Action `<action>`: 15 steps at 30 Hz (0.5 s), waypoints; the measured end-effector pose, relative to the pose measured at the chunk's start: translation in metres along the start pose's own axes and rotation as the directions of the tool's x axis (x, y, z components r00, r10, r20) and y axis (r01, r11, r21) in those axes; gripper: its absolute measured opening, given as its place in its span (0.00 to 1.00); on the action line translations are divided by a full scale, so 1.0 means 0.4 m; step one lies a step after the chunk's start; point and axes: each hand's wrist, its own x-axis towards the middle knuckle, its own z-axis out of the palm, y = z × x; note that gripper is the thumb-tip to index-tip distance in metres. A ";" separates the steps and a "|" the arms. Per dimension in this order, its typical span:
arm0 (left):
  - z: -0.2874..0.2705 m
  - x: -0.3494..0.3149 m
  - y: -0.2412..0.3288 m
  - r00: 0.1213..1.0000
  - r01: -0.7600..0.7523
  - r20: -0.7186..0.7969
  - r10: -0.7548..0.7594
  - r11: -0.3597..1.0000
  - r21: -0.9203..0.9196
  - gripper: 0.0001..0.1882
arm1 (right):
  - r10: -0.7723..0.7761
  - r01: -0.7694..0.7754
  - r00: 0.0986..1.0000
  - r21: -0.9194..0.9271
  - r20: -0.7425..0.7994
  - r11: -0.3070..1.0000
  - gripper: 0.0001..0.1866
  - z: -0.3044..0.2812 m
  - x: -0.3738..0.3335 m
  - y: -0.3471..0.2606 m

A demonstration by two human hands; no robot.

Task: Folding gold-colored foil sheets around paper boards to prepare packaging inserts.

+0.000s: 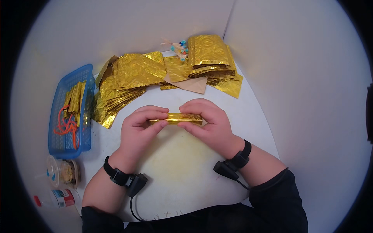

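A narrow folded strip of gold foil paper [175, 119] lies level between my two hands, over the middle of the white table. My left hand [142, 126] pinches its left end, thumb below and fingers above. At the other end my right hand [208, 120] grips it the same way, covering part of that side. The strip's middle shows shiny and creased. Beyond the hands are loose stacks of embossed gold foil sheets, one fanned stack [138, 72] at the left and a thicker stack [210, 50] at the right.
A blue plastic basket [88, 112] at the left holds folded gold strips and orange cords. Below it stand a clear round tub [58, 171] and a bottle [58, 198]. Small coloured beads on sticks [180, 50] lie at the back by the wall. Pale walls enclose the table [175, 167].
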 end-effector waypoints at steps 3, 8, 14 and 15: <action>-0.001 0.009 0.002 0.995 0.050 -0.079 -0.054 0.997 -0.051 0.11 | 0.101 -0.086 0.992 0.187 -0.073 0.979 0.15 0.010 -0.009 0.034; -0.015 -0.001 -0.002 0.993 0.056 -0.102 -0.066 0.994 -0.092 0.10 | 0.093 -0.081 0.994 0.160 -0.064 0.984 0.13 0.006 -0.012 0.021; -0.011 0.004 -0.005 0.996 0.051 -0.069 -0.055 0.997 -0.065 0.10 | 0.084 -0.076 0.995 0.128 -0.057 0.989 0.11 0.003 -0.011 0.016; -0.004 0.003 0.006 0.996 0.051 -0.070 -0.056 0.997 -0.063 0.10 | 0.101 -0.093 0.994 0.131 -0.051 0.987 0.11 0.005 -0.010 0.016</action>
